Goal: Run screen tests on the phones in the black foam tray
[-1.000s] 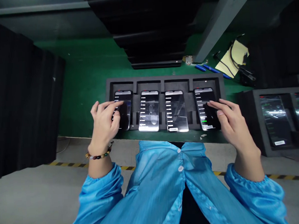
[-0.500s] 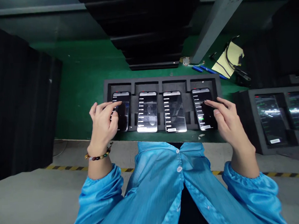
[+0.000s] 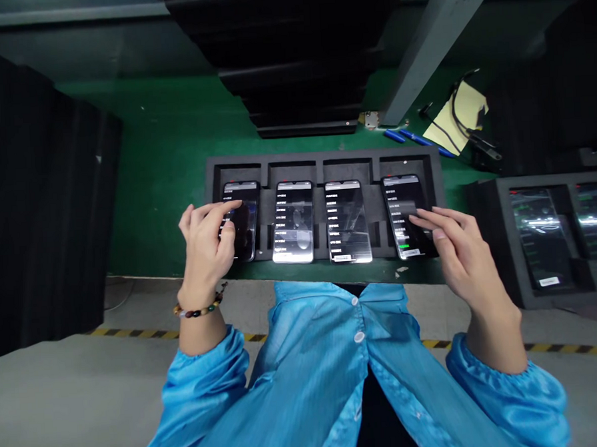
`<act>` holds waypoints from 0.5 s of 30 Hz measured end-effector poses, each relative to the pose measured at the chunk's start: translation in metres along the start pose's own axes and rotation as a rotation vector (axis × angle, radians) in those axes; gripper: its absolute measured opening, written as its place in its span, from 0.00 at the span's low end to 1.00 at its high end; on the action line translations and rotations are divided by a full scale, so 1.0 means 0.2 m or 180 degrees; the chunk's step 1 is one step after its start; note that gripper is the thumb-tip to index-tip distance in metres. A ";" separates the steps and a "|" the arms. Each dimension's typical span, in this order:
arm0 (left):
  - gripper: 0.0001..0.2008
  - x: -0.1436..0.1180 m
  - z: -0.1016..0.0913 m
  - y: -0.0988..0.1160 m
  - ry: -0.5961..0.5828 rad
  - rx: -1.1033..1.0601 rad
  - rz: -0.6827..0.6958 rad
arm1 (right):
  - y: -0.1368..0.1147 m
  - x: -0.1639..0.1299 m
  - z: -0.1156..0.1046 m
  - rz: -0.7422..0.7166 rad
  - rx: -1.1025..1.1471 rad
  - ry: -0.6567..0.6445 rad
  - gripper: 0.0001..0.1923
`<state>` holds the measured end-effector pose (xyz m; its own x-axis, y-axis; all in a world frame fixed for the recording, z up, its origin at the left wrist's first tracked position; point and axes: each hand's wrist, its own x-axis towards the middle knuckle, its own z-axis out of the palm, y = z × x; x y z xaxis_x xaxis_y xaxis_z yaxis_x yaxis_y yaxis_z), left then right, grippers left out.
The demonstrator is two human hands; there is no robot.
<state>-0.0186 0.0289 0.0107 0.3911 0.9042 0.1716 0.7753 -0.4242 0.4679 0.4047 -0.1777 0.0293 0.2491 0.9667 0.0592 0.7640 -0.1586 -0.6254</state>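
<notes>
On green bench (image 3: pixel 154 144), dk tray (image 3: pixel 320 157) w/ 4 phones (image 3: pixel 295 217) in row, long axes approx fore-aft; L-end phone (image 3: pixel 247 219) just inboard of L hand (image 3: pixel 207 245), R-end phone (image 3: pixel 398 208) just inboard of R hand (image 3: pixel 462 245), each nearest its own; both hands loosely bent, nothing gripped; actual screen contact unclear.

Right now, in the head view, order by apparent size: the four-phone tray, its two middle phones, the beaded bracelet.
1. Four-phone tray
2. Middle-left phone and middle-right phone: they look alike, so unranked
3. Beaded bracelet
</notes>
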 end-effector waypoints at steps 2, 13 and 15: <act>0.22 0.00 0.00 0.00 -0.0006 0.0000 -0.0021 | -0.01 -0.02 -0.01 -0.0001 -0.0040 -0.0031 0.23; 0.22 -0.03 -0.03 0.03 0.0218 -0.0031 0.0115 | -0.15 0.00 0.06 -0.0534 -0.0042 -0.0026 0.24; 0.22 -0.06 -0.05 0.06 0.0302 -0.0061 0.0182 | -0.20 0.03 0.11 -0.0727 0.0009 -0.0238 0.24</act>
<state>-0.0185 0.0138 0.0240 0.3849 0.8796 0.2794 0.7431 -0.4749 0.4714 0.3633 -0.1616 0.0371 0.0252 0.9896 0.1415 0.7937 0.0663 -0.6047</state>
